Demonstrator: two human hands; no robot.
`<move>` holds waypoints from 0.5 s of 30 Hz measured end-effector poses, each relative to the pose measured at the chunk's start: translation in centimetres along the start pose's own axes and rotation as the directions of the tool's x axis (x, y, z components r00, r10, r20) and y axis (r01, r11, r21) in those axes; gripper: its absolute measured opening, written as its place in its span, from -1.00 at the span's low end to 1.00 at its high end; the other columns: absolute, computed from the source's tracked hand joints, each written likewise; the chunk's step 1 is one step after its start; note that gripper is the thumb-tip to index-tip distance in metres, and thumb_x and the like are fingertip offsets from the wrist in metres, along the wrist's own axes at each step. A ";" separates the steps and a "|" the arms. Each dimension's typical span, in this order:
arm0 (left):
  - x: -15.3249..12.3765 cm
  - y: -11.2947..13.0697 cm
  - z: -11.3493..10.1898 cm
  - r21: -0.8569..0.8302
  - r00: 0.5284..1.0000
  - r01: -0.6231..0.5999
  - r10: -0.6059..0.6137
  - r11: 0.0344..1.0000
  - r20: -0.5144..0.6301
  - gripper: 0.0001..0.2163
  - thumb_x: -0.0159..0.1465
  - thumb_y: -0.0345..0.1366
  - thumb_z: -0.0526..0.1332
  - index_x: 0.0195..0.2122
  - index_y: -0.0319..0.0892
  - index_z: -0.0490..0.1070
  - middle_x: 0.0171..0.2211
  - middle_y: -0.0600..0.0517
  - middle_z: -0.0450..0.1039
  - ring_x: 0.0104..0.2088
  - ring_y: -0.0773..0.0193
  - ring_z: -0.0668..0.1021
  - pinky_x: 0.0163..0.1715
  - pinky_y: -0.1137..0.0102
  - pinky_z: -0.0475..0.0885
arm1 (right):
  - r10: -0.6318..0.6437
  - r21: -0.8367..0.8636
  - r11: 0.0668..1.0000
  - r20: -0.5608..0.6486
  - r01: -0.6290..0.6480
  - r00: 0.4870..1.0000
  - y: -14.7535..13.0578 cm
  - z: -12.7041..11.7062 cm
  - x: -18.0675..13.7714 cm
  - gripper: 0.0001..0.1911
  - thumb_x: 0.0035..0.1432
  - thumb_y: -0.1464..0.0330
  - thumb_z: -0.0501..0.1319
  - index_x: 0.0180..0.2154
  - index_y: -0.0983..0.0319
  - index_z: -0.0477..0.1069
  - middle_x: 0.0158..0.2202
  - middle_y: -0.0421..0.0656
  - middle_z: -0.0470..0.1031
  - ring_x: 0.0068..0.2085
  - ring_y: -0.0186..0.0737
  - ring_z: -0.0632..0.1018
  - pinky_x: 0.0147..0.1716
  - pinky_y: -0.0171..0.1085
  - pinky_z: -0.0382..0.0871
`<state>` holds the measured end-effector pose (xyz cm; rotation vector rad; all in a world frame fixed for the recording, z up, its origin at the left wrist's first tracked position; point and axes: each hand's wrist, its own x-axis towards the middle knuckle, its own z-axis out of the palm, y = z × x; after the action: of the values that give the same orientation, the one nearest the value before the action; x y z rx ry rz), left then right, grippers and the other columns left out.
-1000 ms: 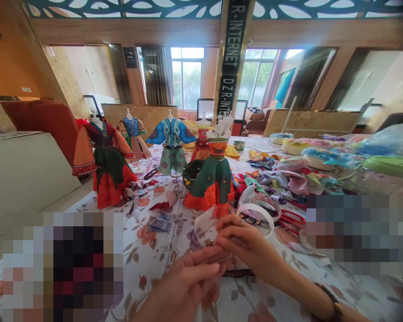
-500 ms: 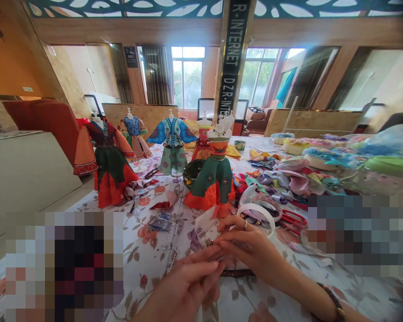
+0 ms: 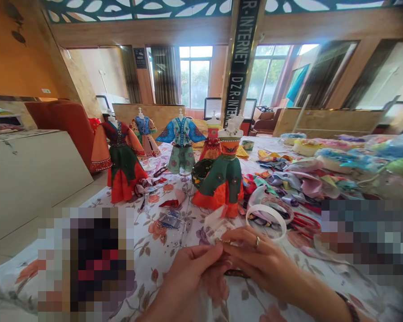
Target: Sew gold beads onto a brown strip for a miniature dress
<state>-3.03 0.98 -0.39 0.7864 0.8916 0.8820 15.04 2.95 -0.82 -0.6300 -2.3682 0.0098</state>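
Observation:
Low in the middle of the head view, my left hand (image 3: 193, 268) is closed, thumb and forefinger pinched together. Against its fingertips rest the bent, closed fingers of my right hand (image 3: 260, 255), which wears a ring. Whatever sits between them is too small and covered to name. Just beyond the fingertips lies a clear plastic packet (image 3: 216, 220) with tiny gold-coloured pieces near it. A dark, curved thing (image 3: 237, 273) shows partly under my right hand. Behind my hands stands a doll-size form in a green and orange dress (image 3: 219, 179).
More dressed forms, one in a blue jacket (image 3: 180, 134) and one with orange sleeves (image 3: 119, 154), stand further back. To the right are a white tape roll (image 3: 282, 223), red-handled scissors (image 3: 305, 221) and fabric scraps (image 3: 310, 181). Loose beads (image 3: 174, 237) lie on the flowered cloth (image 3: 144, 273).
The view has swung slightly left, so everything sits further right. My left fingers, stretched out before, are now pinched; my right fingers have come down closer against them.

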 end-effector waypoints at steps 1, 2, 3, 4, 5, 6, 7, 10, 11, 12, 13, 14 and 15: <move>0.1 0.1 -0.1 0.033 0.999 -0.019 0.020 0.999 -0.025 -0.61 -0.09 0.03 0.41 -0.58 -0.28 0.54 -0.73 0.02 0.43 -0.71 0.36 0.44 -0.64 0.48 0.34 | -0.010 -0.015 1.000 0.010 0.010 1.000 0.0 0.0 0.0 -0.74 0.32 0.45 0.01 -0.04 0.23 0.39 -0.12 -0.04 0.48 -0.15 -0.21 0.50 -0.16 -0.22 0.48; 0.2 0.1 -0.3 0.056 0.998 -0.036 0.039 0.998 -0.054 -0.62 -0.11 0.01 0.43 -0.57 -0.27 0.55 -0.69 0.01 0.47 -0.68 0.37 0.47 -0.61 0.49 0.37 | -0.017 -0.028 0.999 0.018 0.017 1.000 0.0 0.0 0.0 -0.74 0.32 0.45 0.00 -0.05 0.23 0.40 -0.11 -0.04 0.48 -0.14 -0.21 0.50 -0.15 -0.22 0.48; 0.4 0.2 -0.5 0.070 0.995 -0.050 0.055 0.996 -0.083 -0.65 -0.13 -0.02 0.45 -0.56 -0.26 0.57 -0.63 0.00 0.52 -0.63 0.37 0.50 -0.56 0.50 0.39 | -0.020 -0.037 0.999 0.026 0.021 0.999 0.0 0.1 0.0 -0.75 0.32 0.45 0.00 -0.07 0.23 0.40 -0.11 -0.04 0.48 -0.13 -0.21 0.51 -0.14 -0.23 0.47; 0.5 0.2 -0.6 0.080 0.992 -0.060 0.069 0.995 -0.107 -0.66 -0.15 -0.05 0.47 -0.55 -0.25 0.58 -0.58 0.00 0.56 -0.57 0.37 0.53 -0.51 0.52 0.41 | -0.019 -0.044 0.999 0.035 0.021 0.999 0.0 0.1 -0.1 -0.76 0.32 0.45 0.01 -0.08 0.23 0.40 -0.10 -0.04 0.48 -0.12 -0.20 0.51 -0.13 -0.23 0.47; 0.6 0.2 -0.8 0.092 0.989 -0.071 0.082 0.993 -0.124 -0.67 -0.16 -0.06 0.47 -0.54 -0.24 0.59 -0.54 -0.01 0.58 -0.53 0.37 0.55 -0.46 0.53 0.42 | -0.020 -0.051 0.998 0.040 0.022 0.999 0.0 0.2 -0.1 -0.76 0.31 0.45 0.01 -0.08 0.23 0.39 -0.10 -0.04 0.49 -0.12 -0.20 0.51 -0.13 -0.23 0.47; 0.7 0.2 -0.9 0.104 0.987 -0.079 0.092 0.991 -0.130 -0.67 -0.17 -0.06 0.47 -0.54 -0.24 0.59 -0.54 -0.01 0.58 -0.52 0.37 0.55 -0.42 0.53 0.44 | -0.020 -0.055 0.998 0.044 0.023 0.999 0.0 0.2 -0.1 -0.76 0.31 0.45 0.01 -0.07 0.24 0.39 -0.10 -0.04 0.49 -0.12 -0.20 0.51 -0.13 -0.24 0.47; 0.8 0.1 -1.1 0.115 0.986 -0.087 0.102 0.990 -0.134 -0.66 -0.18 -0.05 0.47 -0.54 -0.24 0.59 -0.55 0.00 0.58 -0.52 0.37 0.55 -0.40 0.51 0.45 | -0.019 -0.060 0.998 0.041 0.021 0.999 0.0 0.3 -0.1 -0.76 0.31 0.45 0.01 -0.06 0.24 0.38 -0.10 -0.03 0.49 -0.12 -0.20 0.51 -0.13 -0.24 0.47; 1.1 -0.1 -1.2 0.141 0.981 -0.113 0.132 0.984 -0.139 -0.64 -0.21 -0.02 0.47 -0.54 -0.23 0.59 -0.59 0.01 0.57 -0.54 0.36 0.55 -0.40 0.49 0.45 | -0.020 -0.076 0.997 0.032 0.022 0.999 0.0 0.2 -0.1 -0.75 0.31 0.45 0.01 -0.04 0.23 0.37 -0.11 -0.05 0.50 -0.12 -0.21 0.52 -0.13 -0.24 0.48; 1.2 -0.1 -1.2 0.148 0.980 -0.121 0.141 0.982 -0.141 -0.64 -0.21 -0.02 0.47 -0.54 -0.22 0.59 -0.60 0.02 0.57 -0.55 0.36 0.55 -0.41 0.49 0.45 | -0.026 -0.083 0.996 0.027 0.028 0.999 -0.1 0.2 -0.1 -0.75 0.31 0.44 0.02 -0.03 0.22 0.37 -0.11 -0.05 0.50 -0.13 -0.21 0.52 -0.14 -0.23 0.49; 1.2 -0.1 -1.2 0.154 0.979 -0.128 0.150 0.980 -0.141 -0.65 -0.20 -0.02 0.46 -0.55 -0.22 0.59 -0.60 0.02 0.56 -0.55 0.36 0.55 -0.41 0.49 0.45 | -0.028 -0.089 0.996 0.027 0.031 0.999 -0.1 0.1 0.0 -0.74 0.31 0.43 0.02 -0.03 0.21 0.37 -0.11 -0.06 0.51 -0.13 -0.21 0.53 -0.14 -0.23 0.49; 1.2 -0.1 -1.2 0.159 0.978 -0.133 0.156 0.978 -0.140 -0.66 -0.20 -0.02 0.46 -0.55 -0.21 0.58 -0.61 0.03 0.56 -0.55 0.36 0.55 -0.41 0.50 0.45 | -0.029 -0.095 0.995 0.023 0.031 0.999 -0.1 0.0 0.0 -0.74 0.31 0.43 0.02 -0.03 0.20 0.37 -0.11 -0.06 0.51 -0.14 -0.21 0.53 -0.15 -0.23 0.50; 1.2 0.0 -1.2 0.163 0.978 -0.136 0.159 0.977 -0.138 -0.66 -0.20 -0.03 0.46 -0.56 -0.21 0.58 -0.61 0.03 0.56 -0.55 0.36 0.54 -0.41 0.50 0.45 | -0.026 -0.101 0.995 0.013 0.027 1.000 -0.1 0.0 0.0 -0.73 0.31 0.43 0.02 -0.01 0.20 0.37 -0.12 -0.06 0.52 -0.14 -0.20 0.53 -0.15 -0.23 0.50; 1.1 0.1 -1.1 0.165 0.977 -0.139 0.163 0.976 -0.138 -0.67 -0.20 -0.03 0.46 -0.56 -0.21 0.58 -0.61 0.04 0.55 -0.54 0.36 0.54 -0.41 0.50 0.45 | -0.019 -0.109 0.994 -0.001 0.019 1.000 -0.1 -0.1 0.0 -0.72 0.30 0.43 0.02 0.00 0.19 0.37 -0.12 -0.06 0.52 -0.15 -0.19 0.54 -0.15 -0.22 0.50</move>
<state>-3.65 2.25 -1.14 0.9407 1.0537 1.0257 15.05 2.84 -0.69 -0.6589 -2.3851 -0.1287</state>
